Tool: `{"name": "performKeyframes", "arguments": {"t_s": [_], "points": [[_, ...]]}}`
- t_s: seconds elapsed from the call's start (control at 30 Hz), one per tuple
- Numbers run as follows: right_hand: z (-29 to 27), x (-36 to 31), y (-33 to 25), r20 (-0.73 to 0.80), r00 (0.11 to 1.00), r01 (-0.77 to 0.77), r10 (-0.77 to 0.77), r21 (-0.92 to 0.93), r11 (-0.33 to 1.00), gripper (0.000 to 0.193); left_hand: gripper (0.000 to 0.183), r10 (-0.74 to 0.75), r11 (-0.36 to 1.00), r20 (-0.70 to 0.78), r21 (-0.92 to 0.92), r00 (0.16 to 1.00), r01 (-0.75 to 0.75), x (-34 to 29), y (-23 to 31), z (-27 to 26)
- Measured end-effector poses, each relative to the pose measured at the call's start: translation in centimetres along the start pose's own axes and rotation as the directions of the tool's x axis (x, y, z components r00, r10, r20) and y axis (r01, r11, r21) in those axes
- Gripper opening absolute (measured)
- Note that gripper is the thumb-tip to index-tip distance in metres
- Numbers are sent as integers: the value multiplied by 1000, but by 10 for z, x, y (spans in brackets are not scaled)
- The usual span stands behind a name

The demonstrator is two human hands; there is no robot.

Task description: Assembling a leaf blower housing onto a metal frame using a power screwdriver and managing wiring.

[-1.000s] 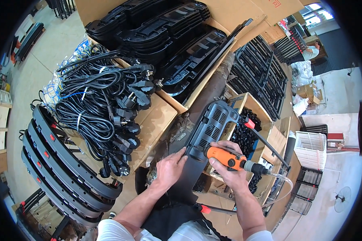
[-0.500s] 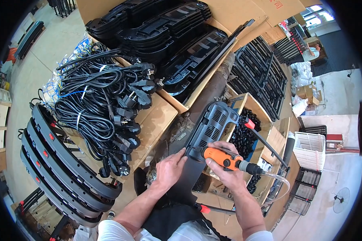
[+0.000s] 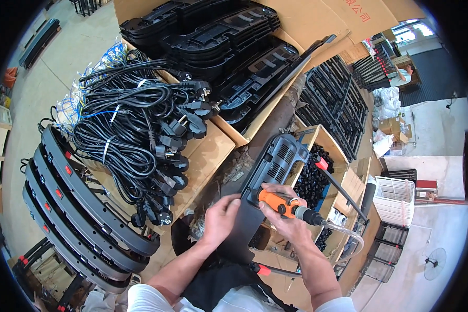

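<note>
A long black plastic housing (image 3: 244, 224) with slotted vents at its far end lies in front of me, slanting away to the right. My left hand (image 3: 219, 221) is closed at its left edge, the fingertips near the middle of its length. In my right hand (image 3: 286, 222) is an orange air screwdriver (image 3: 276, 203), the fingers wrapped around its body. Its nose points left at the housing, just below the vents; the tip is hidden by the tool and fingers. A clear hose (image 3: 351, 230) curves off the tool's rear end.
Bundled black power cords (image 3: 119, 125) with plugs lie on a carton at left. Curved black frames with red switches (image 3: 91, 200) stack below them. A carton (image 3: 234, 136) of black plastic covers stands ahead. At right, a wooden bin (image 3: 343, 148) holds small black parts.
My right hand and the screwdriver have shifted slightly left along the housing. My left hand stays at the housing's edge. The whole view has turned a little.
</note>
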State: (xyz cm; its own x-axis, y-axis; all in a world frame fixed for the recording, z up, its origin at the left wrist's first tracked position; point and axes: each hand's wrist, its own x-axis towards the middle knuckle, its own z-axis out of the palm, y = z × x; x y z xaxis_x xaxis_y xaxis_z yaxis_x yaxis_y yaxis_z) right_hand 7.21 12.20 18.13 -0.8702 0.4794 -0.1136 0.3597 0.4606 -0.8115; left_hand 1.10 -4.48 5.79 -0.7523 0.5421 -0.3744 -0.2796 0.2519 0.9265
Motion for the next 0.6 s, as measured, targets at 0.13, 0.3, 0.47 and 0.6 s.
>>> {"name": "performKeyframes", "arguments": {"t_s": [0.13, 0.3, 0.47, 0.6], "points": [[0, 0, -7, 23, 998, -52, 52, 29, 998, 35, 29, -372, 406, 460, -700, 806, 587, -34, 12, -15], [3, 2, -5, 8, 996, -87, 87, 123, 989, 34, 29, -262, 472, 575, -624, 775, 622, -57, -25, -7], [5, 0, 2, 19, 995, -95, 93, 103, 990, 38, 27, -202, 627, 568, -551, 798, 551, -62, -27, 1], [2, -13, 0, -3, 991, -130, 133, 203, 970, 57, 26, -204, 631, 551, -558, 810, 539, -65, -19, 1]]}}
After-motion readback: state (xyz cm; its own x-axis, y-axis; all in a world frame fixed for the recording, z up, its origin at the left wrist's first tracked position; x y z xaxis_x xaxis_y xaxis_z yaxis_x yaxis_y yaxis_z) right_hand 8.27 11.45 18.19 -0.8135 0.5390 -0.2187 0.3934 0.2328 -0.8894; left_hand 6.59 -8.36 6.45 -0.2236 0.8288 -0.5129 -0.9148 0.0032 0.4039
